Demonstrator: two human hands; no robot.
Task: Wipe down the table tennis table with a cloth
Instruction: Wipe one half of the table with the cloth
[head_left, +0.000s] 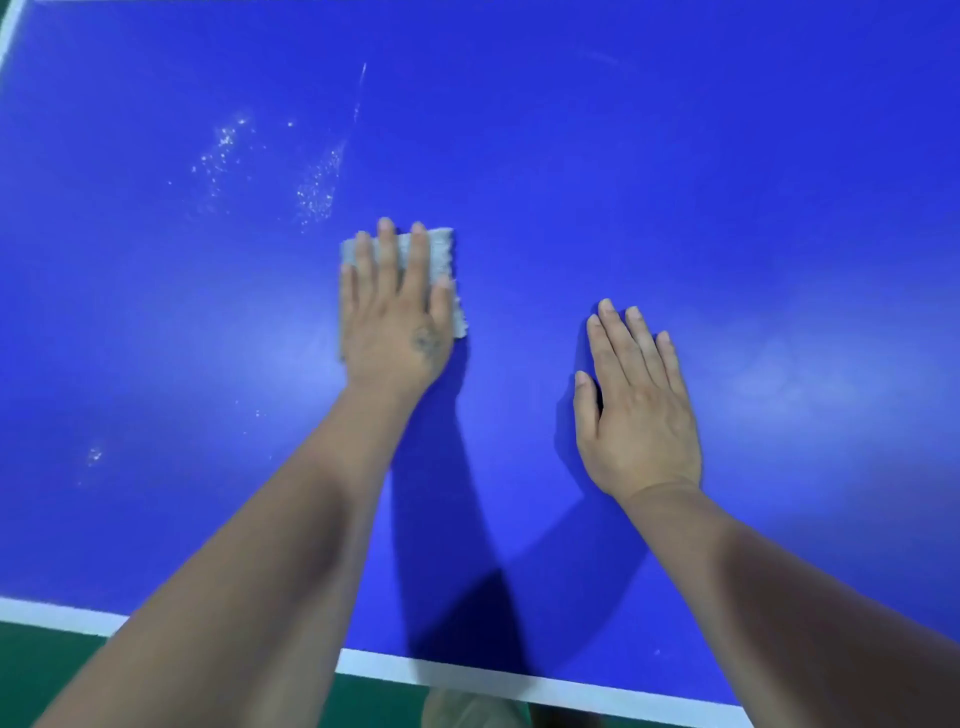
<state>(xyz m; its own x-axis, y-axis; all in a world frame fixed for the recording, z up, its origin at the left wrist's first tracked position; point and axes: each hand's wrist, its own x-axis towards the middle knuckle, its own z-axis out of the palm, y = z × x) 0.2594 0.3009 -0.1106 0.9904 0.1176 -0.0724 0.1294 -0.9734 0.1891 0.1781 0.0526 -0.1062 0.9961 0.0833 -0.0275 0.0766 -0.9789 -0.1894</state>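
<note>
The blue table tennis table (675, 182) fills the view, with a white line along its near edge. My left hand (395, 317) lies flat on a folded grey cloth (441, 254) and presses it onto the table with straight fingers. Only the cloth's far edge and right side show around the hand. My right hand (636, 405) rests flat on the bare blue surface, to the right of the cloth and a little nearer to me, holding nothing. White dusty specks (317, 187) lie on the table just beyond and left of the cloth.
More white specks (223, 150) spread at the far left, a thin streak (361, 88) runs farther back, and a small patch (94, 456) sits near the left. Green floor (47, 670) lies below the table's near edge. A white line (10, 36) marks the far-left corner.
</note>
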